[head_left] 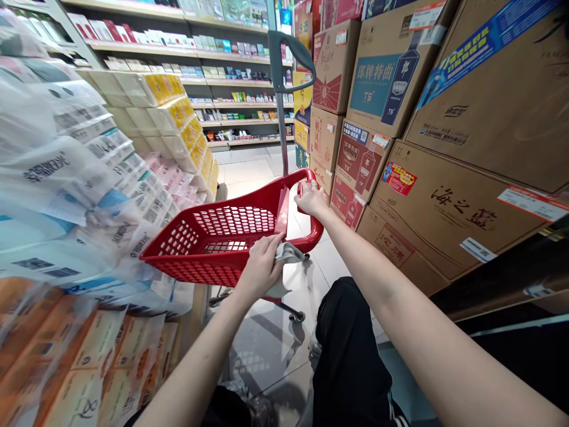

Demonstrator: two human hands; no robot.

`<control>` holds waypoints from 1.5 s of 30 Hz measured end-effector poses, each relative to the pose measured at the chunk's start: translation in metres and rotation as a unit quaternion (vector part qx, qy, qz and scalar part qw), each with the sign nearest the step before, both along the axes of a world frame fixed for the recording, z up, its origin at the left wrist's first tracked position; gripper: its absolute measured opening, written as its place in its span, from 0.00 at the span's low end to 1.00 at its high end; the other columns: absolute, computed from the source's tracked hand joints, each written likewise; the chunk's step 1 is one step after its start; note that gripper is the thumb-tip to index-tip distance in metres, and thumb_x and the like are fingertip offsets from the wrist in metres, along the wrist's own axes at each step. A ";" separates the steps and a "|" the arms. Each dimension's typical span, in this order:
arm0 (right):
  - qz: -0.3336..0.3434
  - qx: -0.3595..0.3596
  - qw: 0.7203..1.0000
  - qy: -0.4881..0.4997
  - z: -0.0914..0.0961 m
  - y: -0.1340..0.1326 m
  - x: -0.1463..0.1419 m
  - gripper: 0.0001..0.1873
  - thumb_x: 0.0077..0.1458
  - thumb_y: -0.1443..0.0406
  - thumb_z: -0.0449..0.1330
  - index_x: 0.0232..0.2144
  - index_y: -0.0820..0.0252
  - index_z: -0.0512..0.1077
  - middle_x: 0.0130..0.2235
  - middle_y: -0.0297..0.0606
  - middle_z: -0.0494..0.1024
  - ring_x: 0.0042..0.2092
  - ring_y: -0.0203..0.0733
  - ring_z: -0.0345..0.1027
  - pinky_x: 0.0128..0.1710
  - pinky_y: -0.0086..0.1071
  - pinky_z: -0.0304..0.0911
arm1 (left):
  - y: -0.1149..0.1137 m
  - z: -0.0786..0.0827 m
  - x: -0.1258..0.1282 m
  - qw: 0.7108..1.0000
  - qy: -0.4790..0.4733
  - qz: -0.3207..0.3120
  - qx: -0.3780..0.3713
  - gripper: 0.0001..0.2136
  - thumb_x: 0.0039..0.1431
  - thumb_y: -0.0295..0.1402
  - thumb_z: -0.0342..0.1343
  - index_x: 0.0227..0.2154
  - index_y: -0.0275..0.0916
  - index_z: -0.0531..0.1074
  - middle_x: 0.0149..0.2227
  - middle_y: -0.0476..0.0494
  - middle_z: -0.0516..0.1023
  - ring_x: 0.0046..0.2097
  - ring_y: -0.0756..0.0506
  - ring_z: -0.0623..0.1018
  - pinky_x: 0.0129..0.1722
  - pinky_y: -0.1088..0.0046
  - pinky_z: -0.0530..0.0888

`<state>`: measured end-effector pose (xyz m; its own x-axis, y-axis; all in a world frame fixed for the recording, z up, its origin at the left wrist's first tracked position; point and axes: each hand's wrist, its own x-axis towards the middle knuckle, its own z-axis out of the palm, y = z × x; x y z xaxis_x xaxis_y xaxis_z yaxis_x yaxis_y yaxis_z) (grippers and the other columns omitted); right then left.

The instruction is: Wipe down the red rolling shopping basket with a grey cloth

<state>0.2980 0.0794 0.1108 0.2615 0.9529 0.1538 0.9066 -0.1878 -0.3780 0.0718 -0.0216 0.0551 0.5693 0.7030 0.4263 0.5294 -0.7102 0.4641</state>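
A red plastic shopping basket (195,249) on wheels stands in a shop aisle in front of me, tilted. My left hand (262,267) presses a pale cloth (287,254) against the basket's near rim, fingers closed around it. My right hand (311,198) grips the red rim at the basket's far right corner. A grey pull handle (284,71) rises from the basket's back. The basket looks empty inside.
Stacked cardboard cartons (444,136) form a wall on the right. Wrapped tissue packs (89,178) are piled on the left, with orange packs (80,367) below. Shelves of goods (222,65) stand at the aisle's far end. My dark trouser leg (351,356) is below.
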 end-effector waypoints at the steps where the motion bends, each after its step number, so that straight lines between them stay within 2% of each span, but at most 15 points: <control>1: 0.000 -0.001 1.000 -0.001 0.000 0.000 0.001 0.34 0.61 0.54 0.49 0.66 0.57 0.56 0.70 0.49 0.50 0.64 0.65 0.55 0.57 0.54 0.58 | 0.000 -0.008 0.009 0.999 0.001 0.029 0.029 0.24 0.64 0.38 0.47 0.62 0.38 0.63 0.59 0.34 0.69 0.61 0.36 0.67 0.63 0.53 0.62; 3: -0.002 -0.003 1.000 -0.002 -0.001 -0.001 0.002 0.33 0.61 0.53 0.49 0.66 0.57 0.57 0.71 0.49 0.50 0.64 0.65 0.55 0.57 0.54 0.58 | 0.003 -0.022 0.018 0.996 0.002 0.061 0.069 0.21 0.65 0.37 0.45 0.58 0.37 0.66 0.56 0.33 0.71 0.58 0.36 0.69 0.60 0.53 0.63; 6: -0.002 -0.003 1.000 -0.002 -0.001 -0.001 0.006 0.33 0.60 0.53 0.49 0.65 0.57 0.58 0.70 0.50 0.51 0.63 0.66 0.54 0.57 0.55 0.58 | 0.015 -0.035 0.008 0.994 0.001 0.069 0.080 0.17 0.66 0.38 0.42 0.50 0.39 0.69 0.50 0.35 0.74 0.53 0.37 0.71 0.57 0.56 0.67; 9: 0.007 -0.005 1.000 -0.001 0.000 0.000 0.009 0.33 0.60 0.53 0.50 0.65 0.59 0.59 0.69 0.52 0.53 0.63 0.67 0.54 0.57 0.55 0.58 | 0.037 -0.048 -0.025 0.993 -0.003 0.085 0.075 0.16 0.67 0.39 0.39 0.45 0.39 0.70 0.46 0.36 0.74 0.51 0.38 0.72 0.55 0.58 0.68; 12: 0.013 -0.007 1.000 -0.004 0.000 0.001 0.013 0.34 0.60 0.54 0.51 0.65 0.59 0.57 0.69 0.52 0.52 0.63 0.65 0.55 0.57 0.55 0.57 | 0.061 -0.066 -0.069 0.992 0.057 0.088 0.075 0.16 0.65 0.39 0.42 0.49 0.37 0.68 0.49 0.34 0.73 0.53 0.38 0.71 0.58 0.57 0.66; 14: 0.014 -0.005 1.000 -0.008 0.000 0.002 0.014 0.33 0.60 0.54 0.50 0.65 0.58 0.58 0.69 0.51 0.53 0.63 0.65 0.55 0.57 0.55 0.58 | 0.075 -0.074 -0.095 0.985 0.106 0.108 0.082 0.17 0.65 0.38 0.41 0.48 0.36 0.68 0.46 0.33 0.74 0.50 0.37 0.72 0.55 0.55 0.68; 17: 0.012 -0.008 1.000 -0.015 -0.001 0.003 0.014 0.33 0.60 0.53 0.50 0.65 0.58 0.58 0.69 0.52 0.52 0.63 0.66 0.55 0.57 0.55 0.58 | 0.084 -0.079 -0.114 0.975 0.157 0.127 0.095 0.17 0.66 0.39 0.41 0.46 0.34 0.69 0.43 0.32 0.74 0.46 0.36 0.72 0.50 0.55 0.69; 20: 0.009 -0.016 1.000 -0.023 -0.001 0.004 0.011 0.35 0.61 0.53 0.49 0.67 0.60 0.54 0.70 0.54 0.50 0.64 0.68 0.54 0.56 0.55 0.59 | 0.081 -0.075 -0.105 0.970 0.177 0.128 0.109 0.15 0.65 0.37 0.42 0.47 0.35 0.68 0.44 0.33 0.74 0.46 0.36 0.72 0.50 0.54 0.69; 26: 0.012 -0.010 0.999 -0.036 -0.003 0.008 0.013 0.36 0.61 0.55 0.49 0.68 0.61 0.53 0.70 0.54 0.50 0.63 0.69 0.55 0.55 0.54 0.60 | 0.066 -0.063 -0.062 0.979 0.145 0.072 0.122 0.14 0.65 0.33 0.43 0.51 0.36 0.65 0.47 0.34 0.72 0.49 0.38 0.72 0.53 0.58 0.69; 32: 0.015 0.006 0.999 -0.043 -0.005 0.011 0.023 0.33 0.61 0.52 0.50 0.65 0.58 0.58 0.69 0.50 0.54 0.62 0.63 0.59 0.56 0.53 0.61 | 0.070 -0.059 -0.057 0.981 0.153 0.060 0.101 0.11 0.66 0.34 0.44 0.46 0.37 0.67 0.42 0.37 0.72 0.45 0.39 0.72 0.47 0.60 0.71; 34: 0.013 0.013 0.998 -0.066 -0.004 0.007 0.018 0.32 0.62 0.52 0.50 0.64 0.59 0.60 0.69 0.51 0.54 0.64 0.63 0.55 0.58 0.54 0.59 | 0.073 -0.059 -0.058 0.981 0.152 0.069 0.101 0.11 0.67 0.35 0.43 0.45 0.37 0.67 0.41 0.37 0.73 0.43 0.40 0.72 0.46 0.60 0.71; 36: 0.029 0.010 0.994 -0.104 -0.003 -0.003 0.008 0.32 0.62 0.52 0.52 0.63 0.60 0.61 0.70 0.52 0.52 0.68 0.63 0.46 0.60 0.59 0.55 | 0.076 -0.061 -0.058 0.981 0.149 0.074 0.104 0.11 0.67 0.35 0.42 0.44 0.37 0.67 0.41 0.38 0.73 0.42 0.40 0.72 0.45 0.61 0.70; 40: 0.080 -0.051 0.985 -0.144 -0.001 -0.029 -0.013 0.32 0.59 0.51 0.58 0.62 0.55 0.63 0.72 0.49 0.44 0.71 0.65 0.33 0.60 0.70 0.47 | 0.080 -0.065 -0.054 0.981 0.139 0.077 0.108 0.12 0.67 0.36 0.43 0.44 0.37 0.67 0.41 0.37 0.73 0.42 0.39 0.72 0.45 0.60 0.70; 42: 0.064 -0.066 0.988 -0.125 0.001 -0.036 -0.017 0.36 0.57 0.54 0.60 0.65 0.54 0.57 0.73 0.49 0.41 0.72 0.64 0.31 0.59 0.68 0.52 | 0.080 -0.066 -0.053 0.982 0.132 0.081 0.107 0.12 0.67 0.36 0.43 0.44 0.37 0.67 0.41 0.37 0.73 0.42 0.39 0.72 0.45 0.60 0.70; 45: 0.003 -0.066 0.995 -0.074 0.003 -0.035 -0.014 0.44 0.59 0.61 0.60 0.70 0.57 0.44 0.73 0.53 0.35 0.72 0.59 0.32 0.58 0.57 0.61 | 0.082 -0.066 -0.061 0.979 0.145 0.094 0.109 0.12 0.67 0.36 0.42 0.44 0.37 0.67 0.41 0.37 0.73 0.42 0.39 0.72 0.46 0.60 0.70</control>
<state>0.2836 0.0441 0.1138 0.2400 0.9688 0.0626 0.9516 -0.2219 -0.2127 0.0105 0.0602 -0.0112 0.5580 0.7171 0.4176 0.7467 -0.6534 0.1243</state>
